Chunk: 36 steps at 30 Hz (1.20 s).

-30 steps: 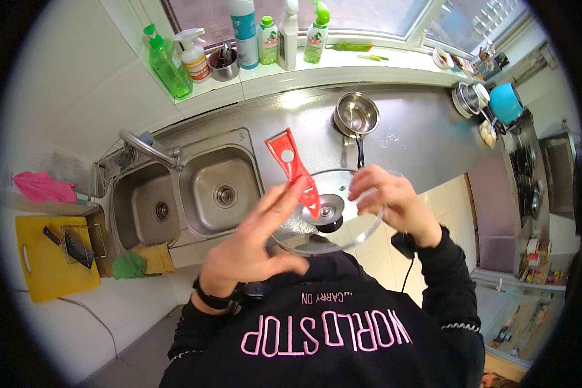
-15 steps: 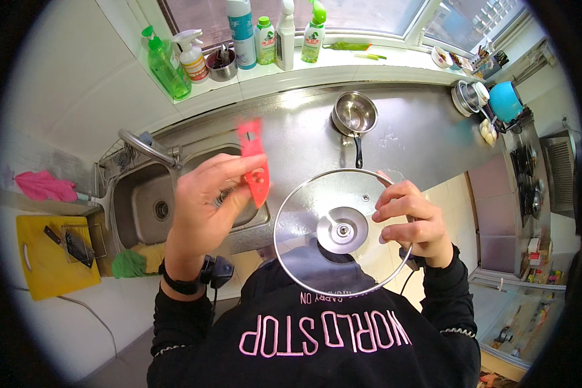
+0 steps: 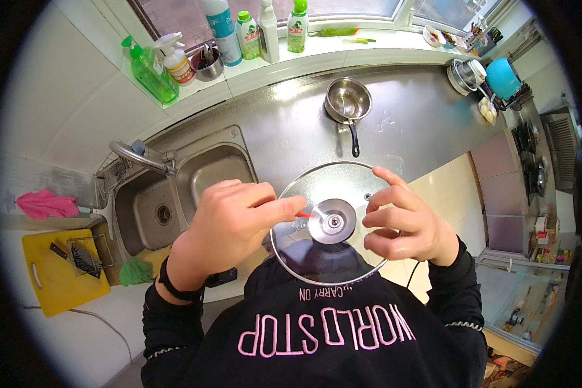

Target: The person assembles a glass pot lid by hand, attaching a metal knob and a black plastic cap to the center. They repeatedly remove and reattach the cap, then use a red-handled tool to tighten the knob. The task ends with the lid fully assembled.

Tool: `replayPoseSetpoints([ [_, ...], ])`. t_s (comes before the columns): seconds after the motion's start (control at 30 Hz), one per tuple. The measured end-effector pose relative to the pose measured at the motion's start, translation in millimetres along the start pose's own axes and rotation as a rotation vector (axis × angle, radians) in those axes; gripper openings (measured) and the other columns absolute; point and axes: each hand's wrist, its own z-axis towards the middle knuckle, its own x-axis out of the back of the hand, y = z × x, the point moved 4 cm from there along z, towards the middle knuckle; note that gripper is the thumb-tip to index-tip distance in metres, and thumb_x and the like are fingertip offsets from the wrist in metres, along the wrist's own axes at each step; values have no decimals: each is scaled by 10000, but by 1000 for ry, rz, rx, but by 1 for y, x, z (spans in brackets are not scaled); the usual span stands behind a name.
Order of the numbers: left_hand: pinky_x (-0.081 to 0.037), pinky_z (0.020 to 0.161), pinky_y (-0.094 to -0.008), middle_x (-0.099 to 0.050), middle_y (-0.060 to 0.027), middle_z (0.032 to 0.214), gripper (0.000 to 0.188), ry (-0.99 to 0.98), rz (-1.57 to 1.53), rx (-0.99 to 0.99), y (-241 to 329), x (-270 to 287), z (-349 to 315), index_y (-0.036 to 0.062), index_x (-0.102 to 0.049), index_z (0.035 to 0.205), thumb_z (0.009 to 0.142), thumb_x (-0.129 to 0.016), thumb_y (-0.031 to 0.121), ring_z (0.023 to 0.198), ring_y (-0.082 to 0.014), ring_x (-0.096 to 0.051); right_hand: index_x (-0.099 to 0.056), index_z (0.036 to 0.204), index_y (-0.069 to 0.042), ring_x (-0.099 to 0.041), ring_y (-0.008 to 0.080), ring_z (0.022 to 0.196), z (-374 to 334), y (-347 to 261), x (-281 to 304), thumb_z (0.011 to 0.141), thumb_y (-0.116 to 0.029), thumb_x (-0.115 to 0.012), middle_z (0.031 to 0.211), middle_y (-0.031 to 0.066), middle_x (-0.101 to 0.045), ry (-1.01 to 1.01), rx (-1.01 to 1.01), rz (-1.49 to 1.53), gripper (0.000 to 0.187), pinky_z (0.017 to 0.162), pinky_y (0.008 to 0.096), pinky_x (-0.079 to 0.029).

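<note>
A round glass pot lid with a metal rim is held over my chest. At its centre sits a metal disc with a bolt in the middle. My right hand grips the lid by its right edge, fingers curled round the rim. In my left hand is a flat red tool, mostly hidden by the fingers. Its visible red tip is at the left edge of the metal disc; whether it touches, I cannot tell.
A small saucepan stands on the steel counter ahead. To the left are a double sink, a tap and a yellow cutting board with a dark-bladed knife. Several bottles line the windowsill.
My left hand has moved right and down, bringing the red tool from beside the lid to the lid's centre disc. The lid has shifted slightly left and up.
</note>
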Motion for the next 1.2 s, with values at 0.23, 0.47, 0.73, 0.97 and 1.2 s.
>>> replayPoseSetpoints([
  [0.23, -380, 591, -325, -519, -9, 773, 362, -97, 60, -87, 6, -23, 0, 169, -706, 1112, 791, -769, 326, 597, -183, -541, -592, 854, -129, -591, 247, 900, 3, -4, -8, 664, -45, -745, 923, 35, -541, -26, 47, -41, 258, 1038, 595, -493],
  [0.47, -339, 752, -379, -489, -38, 873, 864, -335, 64, -165, 18, -8, 2, 130, -658, 1094, 579, -640, 823, 758, -219, -511, -584, 848, -116, -581, 256, 905, 4, -4, -11, 666, -95, -747, 909, 45, -517, -54, 51, -23, 245, 1025, 549, -509],
  [0.73, -313, 906, -499, -531, -49, 901, 957, -340, 79, -275, 21, -20, -4, 123, -663, 1153, 600, -594, 901, 786, -243, -487, -607, 878, -111, -576, 274, 929, 0, 2, -7, 724, -60, -759, 972, 56, -568, -50, 47, 176, 222, 968, 549, -506],
  [0.97, -326, 905, -475, -567, -32, 962, 859, -267, 14, -348, 15, -17, -7, 178, -655, 1142, 696, -517, 899, 833, -221, -490, -617, 920, -83, -550, 299, 988, -2, 2, -4, 745, -124, -715, 978, 75, -543, -52, 28, 315, 205, 984, 505, -484],
  [1.2, -323, 896, -450, -568, -3, 941, 789, -232, 60, -392, 18, -20, -8, 183, -658, 1130, 768, -482, 861, 823, -196, -478, -616, 906, -78, -552, 296, 980, -1, 0, -6, 756, -121, -709, 974, 75, -544, -51, 37, 299, 182, 971, 503, -490],
])
